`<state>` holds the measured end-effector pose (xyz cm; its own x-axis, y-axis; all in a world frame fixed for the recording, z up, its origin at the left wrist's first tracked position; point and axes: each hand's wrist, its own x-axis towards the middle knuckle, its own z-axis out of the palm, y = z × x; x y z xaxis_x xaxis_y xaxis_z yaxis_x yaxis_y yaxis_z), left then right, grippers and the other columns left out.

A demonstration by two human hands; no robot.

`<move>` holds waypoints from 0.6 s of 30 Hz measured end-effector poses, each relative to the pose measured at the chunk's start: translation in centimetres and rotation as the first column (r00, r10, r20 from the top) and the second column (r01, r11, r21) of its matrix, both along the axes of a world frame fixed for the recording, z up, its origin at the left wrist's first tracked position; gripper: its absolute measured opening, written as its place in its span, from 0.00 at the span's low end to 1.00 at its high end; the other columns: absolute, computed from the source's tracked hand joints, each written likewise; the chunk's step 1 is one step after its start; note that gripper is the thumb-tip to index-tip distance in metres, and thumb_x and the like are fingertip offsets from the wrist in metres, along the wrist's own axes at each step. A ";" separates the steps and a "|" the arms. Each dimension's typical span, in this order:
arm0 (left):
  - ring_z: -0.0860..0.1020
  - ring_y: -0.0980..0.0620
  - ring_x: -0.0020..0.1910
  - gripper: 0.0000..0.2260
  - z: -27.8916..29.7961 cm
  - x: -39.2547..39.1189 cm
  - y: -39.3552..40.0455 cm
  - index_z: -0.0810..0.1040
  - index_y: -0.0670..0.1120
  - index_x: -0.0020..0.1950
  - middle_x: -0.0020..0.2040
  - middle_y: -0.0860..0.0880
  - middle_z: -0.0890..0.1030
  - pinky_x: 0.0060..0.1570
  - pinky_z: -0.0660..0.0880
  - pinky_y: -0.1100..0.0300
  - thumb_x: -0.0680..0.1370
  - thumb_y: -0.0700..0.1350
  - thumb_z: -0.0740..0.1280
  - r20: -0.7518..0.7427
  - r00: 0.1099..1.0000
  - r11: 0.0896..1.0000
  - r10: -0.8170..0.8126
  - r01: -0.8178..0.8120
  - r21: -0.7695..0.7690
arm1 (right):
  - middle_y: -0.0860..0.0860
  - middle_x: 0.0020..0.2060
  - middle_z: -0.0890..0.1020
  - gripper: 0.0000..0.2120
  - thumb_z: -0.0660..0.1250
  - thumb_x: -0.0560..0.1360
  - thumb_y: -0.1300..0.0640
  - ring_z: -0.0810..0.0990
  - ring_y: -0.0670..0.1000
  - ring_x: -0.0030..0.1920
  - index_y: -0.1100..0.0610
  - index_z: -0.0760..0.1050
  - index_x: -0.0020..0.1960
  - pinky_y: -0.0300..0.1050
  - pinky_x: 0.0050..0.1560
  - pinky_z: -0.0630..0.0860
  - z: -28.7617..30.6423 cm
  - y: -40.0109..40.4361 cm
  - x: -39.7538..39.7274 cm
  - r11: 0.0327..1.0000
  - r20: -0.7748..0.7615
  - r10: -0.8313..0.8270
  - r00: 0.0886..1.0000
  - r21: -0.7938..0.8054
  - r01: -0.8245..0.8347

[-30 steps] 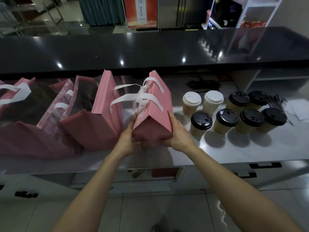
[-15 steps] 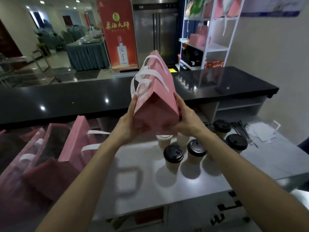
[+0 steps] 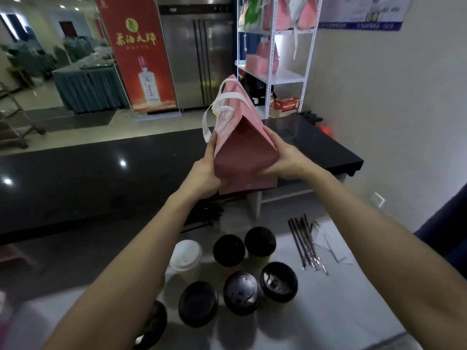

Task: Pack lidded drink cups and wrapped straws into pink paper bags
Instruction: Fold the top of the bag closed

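One pink bag is in the air. On the near counter stand six cups with black lids and one cup with a white lid. At the right lies one bundle of wrapped straws.

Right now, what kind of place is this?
Likely a drinks service counter in a banquet venue: lidded cups on the worktop, a steel fridge behind, draped tables beyond, pink bag held in both hands.

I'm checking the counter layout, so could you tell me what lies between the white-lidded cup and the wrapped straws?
In the head view, two black-lidded cups stand between the white-lidded cup and the wrapped straws.
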<state>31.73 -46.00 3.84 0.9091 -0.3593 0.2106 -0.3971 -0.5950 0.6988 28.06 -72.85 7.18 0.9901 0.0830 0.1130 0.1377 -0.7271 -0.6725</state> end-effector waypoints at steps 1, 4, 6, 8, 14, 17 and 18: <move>0.82 0.50 0.50 0.61 0.0 1.1 -2.0 0.34 0.67 0.85 0.57 0.49 0.83 0.53 0.78 0.56 0.74 0.52 0.82 -0.001 1.000 1.000 0.005 -0.005 -0.003 | 0.47 0.71 0.79 0.71 0.86 0.55 0.36 0.80 0.50 0.67 0.35 0.47 0.87 0.49 0.69 0.78 0.0 -2.0 1.1 1.000 -0.005 -0.005 1.000 0.011 0.005; 0.84 0.50 0.48 0.59 0.0 3.5 -7.4 0.34 0.68 0.85 0.54 0.52 0.83 0.48 0.84 0.55 0.75 0.50 0.80 -0.014 1.000 1.000 0.007 -0.007 -0.010 | 0.44 0.68 0.81 0.69 0.89 0.55 0.37 0.82 0.46 0.64 0.32 0.50 0.85 0.47 0.68 0.78 -0.5 -7.4 3.8 0.998 -0.023 -0.021 1.000 0.059 0.023; 0.84 0.52 0.46 0.58 0.1 4.7 -10.3 0.34 0.69 0.84 0.50 0.55 0.80 0.41 0.82 0.63 0.75 0.50 0.79 -0.022 1.000 1.000 0.003 -0.003 -0.005 | 0.42 0.67 0.81 0.69 0.89 0.53 0.37 0.81 0.45 0.65 0.31 0.52 0.84 0.48 0.69 0.78 -1.0 -10.3 5.3 0.996 -0.022 -0.031 0.999 0.085 0.032; 0.81 0.58 0.44 0.58 0.2 5.6 -12.7 0.34 0.69 0.84 0.49 0.57 0.78 0.34 0.76 0.73 0.75 0.51 0.79 -0.025 1.000 1.000 -0.006 0.006 -0.004 | 0.40 0.68 0.80 0.68 0.89 0.53 0.39 0.80 0.44 0.67 0.30 0.54 0.84 0.48 0.71 0.77 -1.4 -12.6 6.5 0.993 -0.027 -0.035 0.999 0.115 0.038; 0.79 0.61 0.44 0.58 -1.0 6.2 -17.3 0.37 0.62 0.88 0.51 0.51 0.81 0.38 0.73 0.69 0.75 0.49 0.79 0.017 1.000 1.000 0.016 -0.016 0.018 | 0.37 0.68 0.80 0.66 0.90 0.58 0.52 0.79 0.37 0.67 0.30 0.56 0.84 0.48 0.74 0.76 -3.9 -17.0 8.6 0.976 -0.084 0.008 0.996 0.217 0.011; 0.83 0.53 0.48 0.58 -1.2 6.4 -18.1 0.37 0.61 0.88 0.53 0.49 0.83 0.46 0.77 0.60 0.74 0.49 0.80 0.034 0.999 0.999 0.033 -0.034 0.019 | 0.41 0.71 0.79 0.69 0.91 0.58 0.52 0.79 0.41 0.69 0.35 0.52 0.86 0.49 0.75 0.75 -4.2 -17.8 9.1 0.972 -0.106 0.000 0.994 0.235 0.025; 0.83 0.50 0.51 0.59 -1.1 6.5 -18.2 0.37 0.61 0.88 0.56 0.48 0.83 0.50 0.78 0.58 0.74 0.50 0.80 0.037 0.998 0.999 0.041 -0.042 0.022 | 0.42 0.71 0.79 0.70 0.91 0.58 0.52 0.79 0.42 0.69 0.37 0.50 0.87 0.50 0.75 0.75 -4.2 -17.9 9.1 0.971 -0.124 -0.018 0.992 0.236 0.047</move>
